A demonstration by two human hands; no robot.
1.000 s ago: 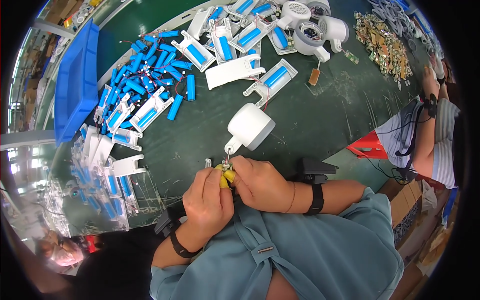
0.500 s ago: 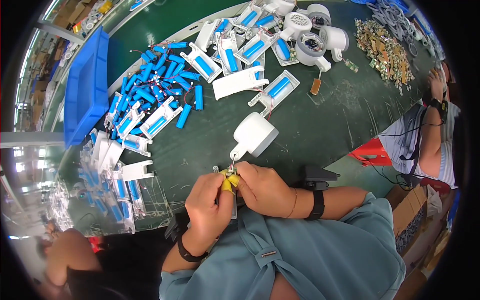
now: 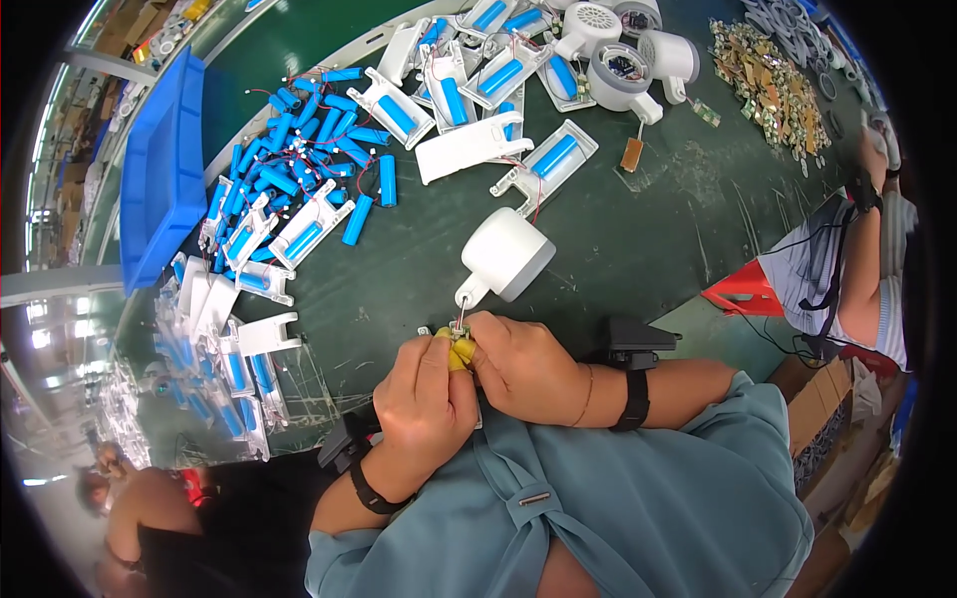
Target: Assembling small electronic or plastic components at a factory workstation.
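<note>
My left hand [image 3: 424, 394] and my right hand [image 3: 523, 369] meet at the near edge of the green table. Yellow covers wrap some of the fingertips. Pinched between them is a small circuit board [image 3: 460, 330], mostly covered by the fingers. Thin wires run from it into the narrow neck of a round white fan head [image 3: 506, 254], which lies on the table just beyond. Part of a pale casing shows beneath my hands, largely hidden. Farther off, an open white handle shell [image 3: 543, 164] holds a blue cylindrical battery.
Loose blue batteries [image 3: 289, 159] with red wires are heaped at the left, beside a blue bin [image 3: 164, 179]. White shells and fan heads [image 3: 618, 75] cover the far side. Circuit boards [image 3: 768, 90] and grey rings [image 3: 797, 35] lie far right. A co-worker's arm [image 3: 862, 259] is at the right.
My left hand has turned slightly, its fingers now closer together over the circuit board. Both hands stay pinched at the same spot. The whole view has shifted a little.
</note>
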